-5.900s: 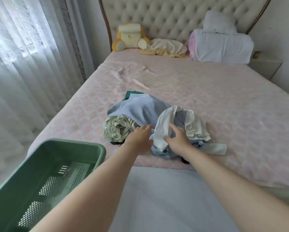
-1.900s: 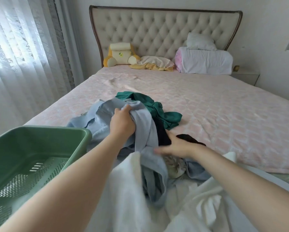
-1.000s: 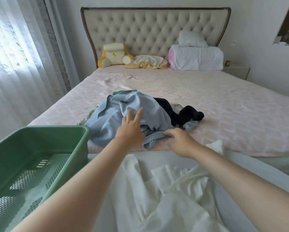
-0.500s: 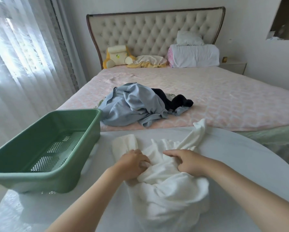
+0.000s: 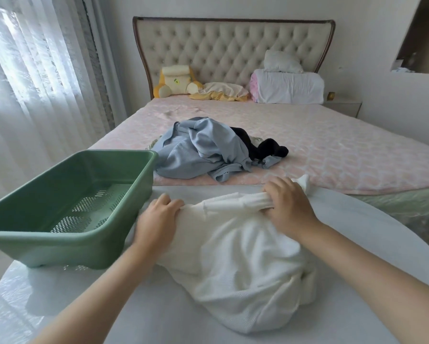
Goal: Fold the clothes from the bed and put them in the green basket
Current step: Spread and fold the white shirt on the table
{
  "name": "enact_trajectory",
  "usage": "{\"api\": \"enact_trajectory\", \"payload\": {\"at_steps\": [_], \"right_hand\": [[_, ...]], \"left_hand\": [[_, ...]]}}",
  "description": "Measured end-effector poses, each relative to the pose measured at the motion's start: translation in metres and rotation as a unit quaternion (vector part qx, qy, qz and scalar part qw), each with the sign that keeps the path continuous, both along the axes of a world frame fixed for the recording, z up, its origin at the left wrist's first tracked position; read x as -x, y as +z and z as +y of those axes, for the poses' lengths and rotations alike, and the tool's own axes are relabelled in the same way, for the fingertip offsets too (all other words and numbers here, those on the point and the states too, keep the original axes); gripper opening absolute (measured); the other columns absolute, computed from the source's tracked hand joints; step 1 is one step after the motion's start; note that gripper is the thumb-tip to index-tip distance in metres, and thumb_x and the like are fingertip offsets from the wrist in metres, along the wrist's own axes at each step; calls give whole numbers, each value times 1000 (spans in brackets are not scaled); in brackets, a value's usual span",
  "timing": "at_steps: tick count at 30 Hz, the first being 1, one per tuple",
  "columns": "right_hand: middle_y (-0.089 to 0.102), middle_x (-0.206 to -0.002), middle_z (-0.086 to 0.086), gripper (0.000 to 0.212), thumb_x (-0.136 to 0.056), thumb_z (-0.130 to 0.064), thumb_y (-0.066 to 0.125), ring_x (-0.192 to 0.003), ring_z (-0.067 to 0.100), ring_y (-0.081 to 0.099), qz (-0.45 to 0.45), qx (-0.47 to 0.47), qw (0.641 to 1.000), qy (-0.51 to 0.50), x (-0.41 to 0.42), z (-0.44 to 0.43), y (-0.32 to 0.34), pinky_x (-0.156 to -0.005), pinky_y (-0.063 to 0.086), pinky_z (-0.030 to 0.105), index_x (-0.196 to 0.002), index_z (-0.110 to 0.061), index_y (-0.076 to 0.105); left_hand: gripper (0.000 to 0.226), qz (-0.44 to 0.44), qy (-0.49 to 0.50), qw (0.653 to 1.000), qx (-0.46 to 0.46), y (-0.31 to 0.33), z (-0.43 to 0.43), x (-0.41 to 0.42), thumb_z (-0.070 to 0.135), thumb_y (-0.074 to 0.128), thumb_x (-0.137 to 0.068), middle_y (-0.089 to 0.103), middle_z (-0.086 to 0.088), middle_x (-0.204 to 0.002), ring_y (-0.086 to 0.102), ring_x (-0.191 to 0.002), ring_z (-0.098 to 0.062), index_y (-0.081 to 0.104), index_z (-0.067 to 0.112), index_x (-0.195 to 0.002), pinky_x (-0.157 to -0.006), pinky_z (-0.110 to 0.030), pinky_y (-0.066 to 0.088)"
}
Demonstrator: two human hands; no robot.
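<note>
A person's left hand [image 5: 156, 219] and right hand [image 5: 288, 207], fingers curled, grip the top edge of a crumpled white garment [image 5: 233, 256] just right of the empty green basket [image 5: 59, 252]. Beyond the basket, a pile of clothes [image 5: 203, 150] lies unfolded on the bed [image 5: 332, 145].
</note>
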State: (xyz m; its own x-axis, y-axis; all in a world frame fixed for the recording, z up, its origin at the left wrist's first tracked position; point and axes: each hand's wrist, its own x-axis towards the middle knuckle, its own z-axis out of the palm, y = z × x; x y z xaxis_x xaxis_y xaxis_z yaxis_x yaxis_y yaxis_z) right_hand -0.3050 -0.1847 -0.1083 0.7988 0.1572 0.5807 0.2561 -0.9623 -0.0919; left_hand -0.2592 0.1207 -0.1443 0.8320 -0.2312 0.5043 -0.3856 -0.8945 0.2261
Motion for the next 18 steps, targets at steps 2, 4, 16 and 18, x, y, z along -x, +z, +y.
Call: {"api": "enact_trajectory", "payload": {"at_steps": [2, 4, 16, 18], "right_hand": [[54, -84, 0, 19, -67, -30, 64, -81, 28, 49, -92, 24, 995, -22, 3, -4, 11, -71, 28, 35, -77, -16, 56], [60, -86, 0, 21, -65, -35, 64, -82, 27, 50, -107, 51, 993, 7, 10, -4, 16, -77, 34, 37, -68, -15, 56], [67, -87, -1, 42, -81, -51, 69, -62, 10, 56, 490, -281, 808, 166, 64, 28, 39, -57, 44, 35, -110, -21, 72], [71, -99, -5, 30, -93, -38, 65, -54, 13, 55, 484, -288, 820, 102, 61, 13, 43, -48, 44, 31, -119, -23, 70]], "left_hand": [[23, -43, 6, 999, 23, 14, -3, -1, 15, 51, -96, 58, 0, -94, 59, -87, -27, 68, 26, -107, -57, -34, 46], [29, -55, -14, 998, 2, 24, -3, -2, 20, 42, -93, 59, 0, -94, 60, -86, -28, 69, 23, -103, -64, -35, 47], [28, 223, -255, 941, -26, 28, -34, 52, 14, 62, -89, 66, 7, -103, 61, -96, -15, 72, 30, -110, -84, -30, 46], [43, 161, -234, 958, 37, 36, -28, 45, -3, 53, -83, 62, 4, -95, 60, -88, -14, 78, 28, -98, -81, -30, 47]]}}
